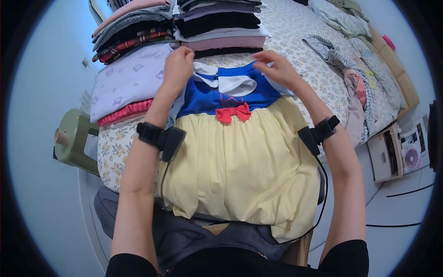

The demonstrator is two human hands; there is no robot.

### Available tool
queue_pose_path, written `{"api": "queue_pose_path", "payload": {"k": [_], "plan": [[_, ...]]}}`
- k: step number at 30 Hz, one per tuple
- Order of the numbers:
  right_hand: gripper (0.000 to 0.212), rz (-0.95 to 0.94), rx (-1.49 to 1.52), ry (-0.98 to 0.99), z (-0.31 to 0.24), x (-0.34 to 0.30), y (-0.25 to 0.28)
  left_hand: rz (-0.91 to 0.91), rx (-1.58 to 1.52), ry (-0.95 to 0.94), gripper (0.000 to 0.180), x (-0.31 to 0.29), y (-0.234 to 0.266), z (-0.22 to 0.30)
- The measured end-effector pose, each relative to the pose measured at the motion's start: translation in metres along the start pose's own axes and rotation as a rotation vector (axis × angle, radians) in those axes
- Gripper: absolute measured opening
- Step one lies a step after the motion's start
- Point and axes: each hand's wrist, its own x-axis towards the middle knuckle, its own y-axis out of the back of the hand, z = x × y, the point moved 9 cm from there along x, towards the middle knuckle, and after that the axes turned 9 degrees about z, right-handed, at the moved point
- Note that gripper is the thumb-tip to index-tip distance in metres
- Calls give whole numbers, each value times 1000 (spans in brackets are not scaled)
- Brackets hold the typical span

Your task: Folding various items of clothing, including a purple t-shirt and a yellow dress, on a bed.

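A child's dress (pixel 240 161) lies spread out before me, with a blue top, a white collar (pixel 237 85), a red bow (pixel 233 112) at the waist and a full pale yellow skirt. My left hand (pixel 180 67) is closed, its fingers curled beside the left end of the collar; whether it pinches any cloth is hidden. At the dress's right shoulder, my right hand (pixel 278 69) has its fingers bent, with thumb and forefinger apart. That hand is slightly blurred, and no cloth shows between its fingers. The skirt hangs toward my lap, its lower right corner lowest.
Folded clothes stand in a left stack (pixel 134 32) and a right stack (pixel 221 27) beyond the dress, on a bed with a floral sheet (pixel 295 27). Rumpled clothes (pixel 355 87) lie at the right. A green stool (pixel 76 138) stands left. Cables run from both wrist straps.
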Motion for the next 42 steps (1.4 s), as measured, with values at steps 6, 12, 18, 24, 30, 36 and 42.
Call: {"api": "queue_pose_path", "payload": {"k": [6,12,18,24,30,36,42], "plan": [[33,-339,-128,205,-10,-3,-76,-16,-49,205,31,-36,-52,-29],[24,-125,504,-571,84,14,-69,-126,-478,434,44,-46,-61,-62],[39,-28,947,-671,91,13,-67,-391,-709,726,39,-59,-64,-52],[46,-90,1068,-668,93,19,-68,-372,-1231,1013,30,-61,-58,-39],[35,-111,1214,-610,87,27,-72,-282,-1591,1167,34,-61,-60,-39],[33,1,1500,-667,80,30,-70,-473,-1758,1242,36,-66,-67,-20],[45,-75,1233,-667,63,26,-72,-441,-1653,1232,35,-69,-71,-35]]}}
